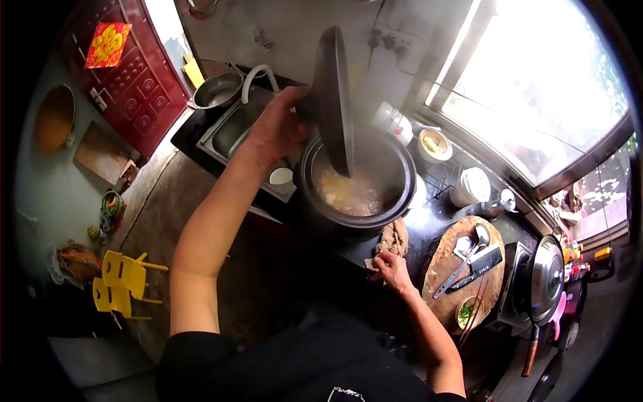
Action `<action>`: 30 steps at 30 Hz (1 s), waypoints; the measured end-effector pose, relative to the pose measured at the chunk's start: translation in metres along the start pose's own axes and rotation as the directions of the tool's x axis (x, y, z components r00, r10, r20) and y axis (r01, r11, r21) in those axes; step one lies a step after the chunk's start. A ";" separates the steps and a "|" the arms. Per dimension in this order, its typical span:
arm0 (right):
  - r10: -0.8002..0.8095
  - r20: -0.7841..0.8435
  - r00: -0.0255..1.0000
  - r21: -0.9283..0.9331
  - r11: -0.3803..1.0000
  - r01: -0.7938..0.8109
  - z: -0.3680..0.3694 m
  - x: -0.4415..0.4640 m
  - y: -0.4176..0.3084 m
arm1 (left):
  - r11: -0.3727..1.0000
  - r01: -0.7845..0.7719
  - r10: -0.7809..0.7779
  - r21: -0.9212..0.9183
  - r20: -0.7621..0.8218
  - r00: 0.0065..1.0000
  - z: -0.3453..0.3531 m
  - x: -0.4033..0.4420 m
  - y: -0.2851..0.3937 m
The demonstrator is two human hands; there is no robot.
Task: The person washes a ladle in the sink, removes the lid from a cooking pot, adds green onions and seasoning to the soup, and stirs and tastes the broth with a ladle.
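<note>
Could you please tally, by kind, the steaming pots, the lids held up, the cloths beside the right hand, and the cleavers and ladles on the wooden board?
Steaming pot: 1
Lid in the left hand: 1
Cloth beside the right hand: 1
Cleaver: 1
Ladle: 1
Total: 5

Upright dark lid (334, 100) over steaming pot (355, 222)

One wide, head-worn view looks forward and down over the tabletop (419, 242) from close above its near edge.
</note>
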State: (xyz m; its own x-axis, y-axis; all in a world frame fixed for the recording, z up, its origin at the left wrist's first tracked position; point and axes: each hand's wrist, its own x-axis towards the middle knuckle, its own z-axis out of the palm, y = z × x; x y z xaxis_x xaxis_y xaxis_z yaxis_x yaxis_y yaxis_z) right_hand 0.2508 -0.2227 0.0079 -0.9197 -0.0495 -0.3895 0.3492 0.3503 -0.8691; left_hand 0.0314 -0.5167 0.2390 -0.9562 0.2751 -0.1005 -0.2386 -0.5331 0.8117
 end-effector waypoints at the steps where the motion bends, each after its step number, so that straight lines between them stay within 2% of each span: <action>1: 0.008 0.050 0.999 -0.008 1.000 -0.008 0.007 0.005 0.006 | 0.999 -0.031 0.031 -0.009 0.050 0.998 -0.008 -0.006 0.001; 3: 0.006 0.144 0.990 -0.073 0.997 0.005 0.017 0.005 0.010 | 0.995 -0.095 0.098 -0.029 0.139 0.985 -0.020 -0.027 0.003; 4: 0.001 0.192 0.981 -0.077 0.997 0.014 0.022 0.005 0.008 | 0.976 -0.102 0.194 -0.193 0.558 0.807 -0.046 -0.033 0.006; 6: -0.052 0.267 0.962 -0.117 0.989 0.086 0.032 -0.001 -0.007 | 0.889 -0.458 0.422 0.029 0.338 0.841 -0.076 -0.057 -0.009; 8: -0.074 0.328 0.942 -0.128 0.984 0.121 0.043 -0.002 -0.002 | 0.900 -0.436 0.435 -0.007 0.076 0.897 -0.082 -0.103 -0.005; 9: -0.086 0.377 0.922 -0.137 0.980 0.147 0.050 0.000 0.001 | 0.898 -0.438 0.439 0.032 -0.044 0.897 -0.088 -0.127 -0.008; 11: -0.080 0.429 0.900 -0.006 0.996 0.092 0.074 0.005 0.024 | 0.888 -0.443 0.458 0.122 -0.323 0.829 -0.101 -0.185 -0.015; 12: -0.094 0.464 0.881 -0.015 0.993 0.114 0.084 0.002 0.025 | 0.866 -0.429 0.499 0.256 -0.398 0.770 -0.104 -0.209 -0.021; 13: -0.104 0.501 0.859 -0.019 0.991 0.131 0.096 -0.005 0.023 | 0.845 -0.434 0.534 0.313 -0.556 0.637 -0.095 -0.235 -0.034; 14: -0.101 0.536 0.838 -0.043 0.988 0.146 0.108 -0.014 0.020 | 0.796 -0.495 0.600 0.348 -0.565 0.567 -0.102 -0.257 -0.049; 17: -0.097 0.705 0.702 -0.058 0.979 0.194 0.141 -0.038 0.025 | 0.821 -0.391 0.565 0.417 -0.693 0.448 -0.121 -0.328 -0.088; 20: -0.002 0.839 0.545 -0.163 0.953 0.254 0.169 -0.055 0.024 | 0.842 -0.379 0.506 0.384 -0.805 0.309 -0.136 -0.387 -0.136; 23: -0.046 0.890 0.454 -0.125 0.932 0.339 0.199 -0.065 0.030 | 0.869 -0.321 0.442 0.376 -0.882 0.165 -0.151 -0.443 -0.182; 24: 0.002 0.887 0.462 -0.190 0.914 0.359 0.210 -0.072 0.024 | 0.878 -0.305 0.420 0.369 -0.900 0.121 -0.150 -0.463 -0.191; 27: 0.066 0.920 0.387 -0.256 0.848 0.464 0.244 -0.090 0.021 | 0.924 -0.130 0.365 0.359 -0.930 0.030 -0.151 -0.519 -0.216; 30: 0.131 0.945 0.300 -0.276 0.810 0.517 0.288 -0.114 0.035 | 0.908 0.175 0.404 0.381 -0.907 -0.119 -0.166 -0.571 -0.259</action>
State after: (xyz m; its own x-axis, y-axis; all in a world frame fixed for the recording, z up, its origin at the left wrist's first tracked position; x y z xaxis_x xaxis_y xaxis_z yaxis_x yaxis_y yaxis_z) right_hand 0.4197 -0.4745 -0.0663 -0.0609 -0.8528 -0.5187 -0.2423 0.5168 -0.8211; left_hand 0.6108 -0.6684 -0.0099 -0.1364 -0.9738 -0.1819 -0.3189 -0.1307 0.9387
